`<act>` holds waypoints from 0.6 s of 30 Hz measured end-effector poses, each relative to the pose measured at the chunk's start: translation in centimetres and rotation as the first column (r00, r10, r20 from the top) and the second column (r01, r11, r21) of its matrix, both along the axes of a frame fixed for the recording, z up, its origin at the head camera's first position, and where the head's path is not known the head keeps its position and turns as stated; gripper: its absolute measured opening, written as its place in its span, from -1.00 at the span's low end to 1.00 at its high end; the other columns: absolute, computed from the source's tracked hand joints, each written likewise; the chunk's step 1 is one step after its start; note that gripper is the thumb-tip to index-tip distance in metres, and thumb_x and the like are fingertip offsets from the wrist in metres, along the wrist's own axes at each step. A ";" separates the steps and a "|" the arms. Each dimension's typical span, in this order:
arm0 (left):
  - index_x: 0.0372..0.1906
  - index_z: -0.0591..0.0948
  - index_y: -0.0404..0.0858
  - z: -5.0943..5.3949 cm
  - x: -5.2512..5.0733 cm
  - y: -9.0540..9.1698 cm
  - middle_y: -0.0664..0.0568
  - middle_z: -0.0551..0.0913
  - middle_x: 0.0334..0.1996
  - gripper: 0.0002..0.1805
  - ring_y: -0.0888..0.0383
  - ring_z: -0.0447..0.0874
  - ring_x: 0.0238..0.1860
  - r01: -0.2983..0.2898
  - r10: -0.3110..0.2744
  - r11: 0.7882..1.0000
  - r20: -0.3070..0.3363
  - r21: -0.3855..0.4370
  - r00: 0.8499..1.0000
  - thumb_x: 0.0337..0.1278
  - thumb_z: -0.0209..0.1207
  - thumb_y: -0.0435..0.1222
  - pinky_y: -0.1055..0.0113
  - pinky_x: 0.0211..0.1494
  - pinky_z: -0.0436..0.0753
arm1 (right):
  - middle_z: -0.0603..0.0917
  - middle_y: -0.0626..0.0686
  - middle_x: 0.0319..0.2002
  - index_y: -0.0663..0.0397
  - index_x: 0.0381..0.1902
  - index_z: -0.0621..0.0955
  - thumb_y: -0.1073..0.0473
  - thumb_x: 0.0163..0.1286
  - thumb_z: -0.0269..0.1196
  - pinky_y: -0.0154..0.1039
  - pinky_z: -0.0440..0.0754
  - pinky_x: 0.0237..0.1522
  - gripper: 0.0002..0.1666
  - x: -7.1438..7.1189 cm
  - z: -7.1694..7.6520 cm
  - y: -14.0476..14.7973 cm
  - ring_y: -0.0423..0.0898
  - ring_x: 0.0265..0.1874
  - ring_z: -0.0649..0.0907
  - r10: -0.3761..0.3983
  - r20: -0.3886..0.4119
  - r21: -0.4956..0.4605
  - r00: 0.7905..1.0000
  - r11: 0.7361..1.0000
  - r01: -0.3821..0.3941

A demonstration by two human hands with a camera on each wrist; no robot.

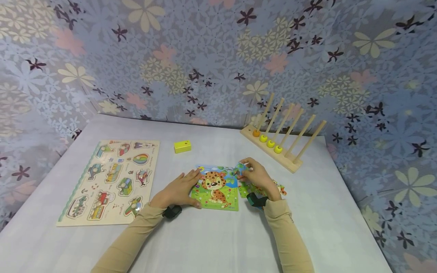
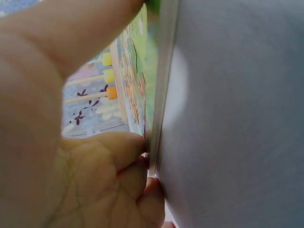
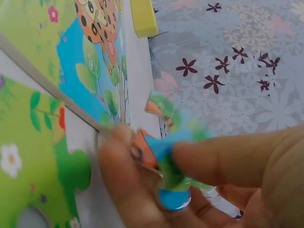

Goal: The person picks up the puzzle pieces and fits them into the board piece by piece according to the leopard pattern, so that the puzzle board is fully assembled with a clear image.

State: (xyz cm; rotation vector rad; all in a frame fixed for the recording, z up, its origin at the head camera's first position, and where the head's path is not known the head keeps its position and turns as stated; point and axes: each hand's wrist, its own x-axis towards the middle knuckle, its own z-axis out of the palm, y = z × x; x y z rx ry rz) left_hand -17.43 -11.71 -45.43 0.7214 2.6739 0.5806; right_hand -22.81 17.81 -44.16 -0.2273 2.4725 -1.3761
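Note:
A picture puzzle board (image 1: 227,195) with a spotted leopard cub on green grass lies flat in the middle of the table. My left hand (image 1: 177,191) rests along its left side, fingers extended, thumb at the lower left corner; in the left wrist view the fingers touch the board's edge. Above the upper right corner, my right hand (image 1: 258,175) pinches a loose jigsaw piece (image 3: 152,154) printed in blue, green and orange between thumb and fingers. More green puzzle pieces (image 1: 249,189) lie right of the board, partly hidden under the right hand and wrist.
On the left lies a wooden peg board (image 1: 116,182) with vehicle pictures. Behind the puzzle is a small yellow block (image 1: 182,146). A wooden rack (image 1: 273,151) of upright rods, with one orange and several yellow beads, stands back right. Floral fabric (image 1: 218,68) hangs behind the table.

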 end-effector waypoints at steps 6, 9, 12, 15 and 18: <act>0.51 0.07 -0.33 0.0 0.0 0.0 -0.15 -0.06 0.56 0.17 -0.13 -0.11 0.56 0.002 -0.003 1.000 -0.003 -0.002 1.000 -0.12 0.40 0.11 -0.10 0.58 -0.05 | 0.67 0.22 -0.01 0.17 0.13 0.57 0.12 0.50 0.07 -0.17 0.60 -0.19 -0.63 0.2 -0.2 -0.5 0.02 -0.17 0.65 -0.096 -0.091 0.104 0.991 0.989 0.106; 0.51 0.07 -0.33 0.1 0.0 0.0 -0.15 -0.06 0.56 0.17 -0.13 -0.11 0.56 0.005 -0.005 1.000 -0.002 -0.005 1.000 -0.11 0.40 0.11 -0.10 0.58 -0.05 | 0.70 0.19 -0.15 0.21 0.13 0.59 0.12 0.50 0.07 -0.21 0.60 -0.26 -0.62 0.3 -0.2 -0.8 -0.04 -0.30 0.64 -0.138 -0.084 0.083 0.987 0.986 0.145; 0.51 0.07 -0.34 0.1 0.0 0.0 -0.16 -0.06 0.56 0.17 -0.14 -0.11 0.56 0.007 -0.007 1.000 -0.003 -0.007 1.000 -0.11 0.39 0.11 -0.10 0.58 -0.04 | 0.68 0.23 -0.23 0.32 0.19 0.50 0.21 0.47 0.09 -0.24 0.66 -0.36 -0.59 0.3 -0.2 -1.2 -0.16 -0.48 0.64 -0.137 -0.012 -0.017 0.990 0.990 0.137; 0.51 0.07 -0.34 0.1 -0.1 0.0 -0.16 -0.07 0.56 0.17 -0.13 -0.11 0.56 0.006 -0.006 1.000 -0.001 -0.012 1.000 -0.11 0.39 0.12 -0.11 0.58 -0.03 | 0.69 0.22 -0.31 0.38 0.27 0.36 0.30 0.43 0.10 -0.25 0.74 -0.36 -0.51 0.3 -0.4 -1.7 -0.21 -0.57 0.67 -0.111 0.082 -0.138 0.990 0.983 0.121; 0.51 0.06 -0.34 0.1 -0.1 0.0 -0.16 -0.07 0.56 0.18 -0.14 -0.11 0.56 0.007 -0.007 1.000 0.001 -0.018 1.000 -0.11 0.39 0.11 -0.11 0.58 -0.04 | 0.69 0.18 -0.40 0.35 0.30 0.30 0.33 0.41 0.10 -0.25 0.75 -0.39 -0.46 0.5 -0.7 -2.4 -0.19 -0.61 0.70 -0.083 0.134 -0.206 0.987 0.972 0.110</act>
